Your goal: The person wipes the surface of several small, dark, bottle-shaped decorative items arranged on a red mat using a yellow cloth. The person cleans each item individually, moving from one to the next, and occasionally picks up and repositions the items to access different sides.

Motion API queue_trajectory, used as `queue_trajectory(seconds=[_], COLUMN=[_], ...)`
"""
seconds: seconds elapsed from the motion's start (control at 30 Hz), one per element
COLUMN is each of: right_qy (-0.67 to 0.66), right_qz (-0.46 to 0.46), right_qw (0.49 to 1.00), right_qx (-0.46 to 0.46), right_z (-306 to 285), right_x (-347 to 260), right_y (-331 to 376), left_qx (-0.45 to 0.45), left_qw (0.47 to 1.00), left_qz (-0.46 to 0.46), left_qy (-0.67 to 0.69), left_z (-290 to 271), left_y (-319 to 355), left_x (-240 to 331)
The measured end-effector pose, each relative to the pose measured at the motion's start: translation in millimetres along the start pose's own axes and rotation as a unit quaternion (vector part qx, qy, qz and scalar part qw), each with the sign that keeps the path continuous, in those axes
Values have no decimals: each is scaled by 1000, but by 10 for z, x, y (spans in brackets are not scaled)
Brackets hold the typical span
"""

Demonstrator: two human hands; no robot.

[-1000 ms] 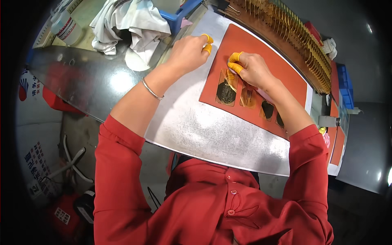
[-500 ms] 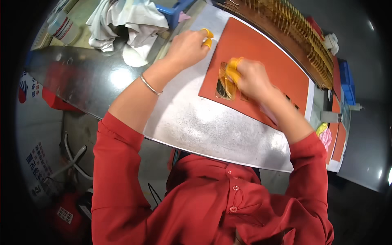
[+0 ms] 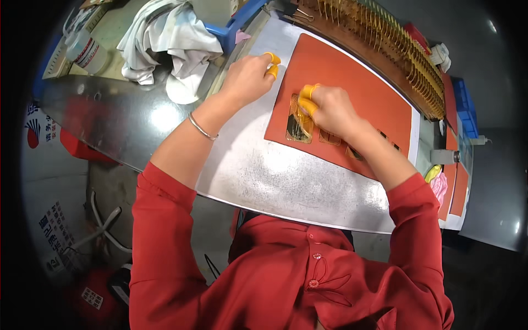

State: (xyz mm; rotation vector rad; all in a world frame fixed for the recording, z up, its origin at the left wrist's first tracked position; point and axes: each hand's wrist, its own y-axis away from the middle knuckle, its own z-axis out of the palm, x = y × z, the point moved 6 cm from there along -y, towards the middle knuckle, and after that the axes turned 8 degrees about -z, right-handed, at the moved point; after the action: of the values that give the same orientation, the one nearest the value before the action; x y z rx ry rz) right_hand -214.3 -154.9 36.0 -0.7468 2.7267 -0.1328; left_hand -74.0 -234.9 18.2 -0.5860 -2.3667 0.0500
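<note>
Shiny sheet metal covers the table [image 3: 286, 181], which runs from nine o'clock across to about four o'clock in the view. On it, toward one o'clock, lies an orange-red mat [image 3: 352, 82], and on the mat's near edge sit several small dark, glossy rectangular pieces in a row.

At the centre of the view the right hand [image 3: 330, 110] is curled over the leftmost dark piece [image 3: 300, 124], with its yellow-capped fingertips [image 3: 308, 93] pressed down at the piece's upper end; whether they pinch it or only push on it cannot be told. More dark pieces [image 3: 330, 137] show just beside the wrist, toward three o'clock, partly hidden by the forearm.

Toward eleven o'clock of that hand, the left hand [image 3: 250, 77] rests in a loose fist at the mat's left corner, yellow finger caps [image 3: 271, 63] touching the mat's edge. It holds nothing that can be seen. A thin metal bangle [image 3: 201, 127] circles the left wrist.

Along the far side of the mat, from twelve to two o'clock, a long brown rack with rows of yellowish metal pins [image 3: 385, 41] stretches. At eleven o'clock a crumpled white cloth [image 3: 170, 38] lies, with a small clear bottle [image 3: 88, 49] at ten o'clock.
</note>
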Motion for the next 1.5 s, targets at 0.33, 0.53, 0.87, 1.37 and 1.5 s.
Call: queue_trajectory(seconds=[0.33,0.53,0.87,1.37,1.5], right_qy=[-32,27,-85,186,241], right_qz=[-50,7,-115,473,484], right_qw=[998,1000,988,837,833], right_qx=[-19,-1,-51,205,116], right_z=[27,113,-27,-2934,-2859], right_x=[-331,-158,-911,1652,2126], right_y=[286,265,762,4103,4201], left_qx=[0,-3,1,87,73], left_qw=[1000,1000,1000,993,996], left_qz=[-12,-7,-9,77,47], left_qy=[-25,-25,-22,-12,-27], left_z=[15,34,-19,87,107], left_y=[-7,4,1,54,47], left_x=[-14,-38,-42,24,-46])
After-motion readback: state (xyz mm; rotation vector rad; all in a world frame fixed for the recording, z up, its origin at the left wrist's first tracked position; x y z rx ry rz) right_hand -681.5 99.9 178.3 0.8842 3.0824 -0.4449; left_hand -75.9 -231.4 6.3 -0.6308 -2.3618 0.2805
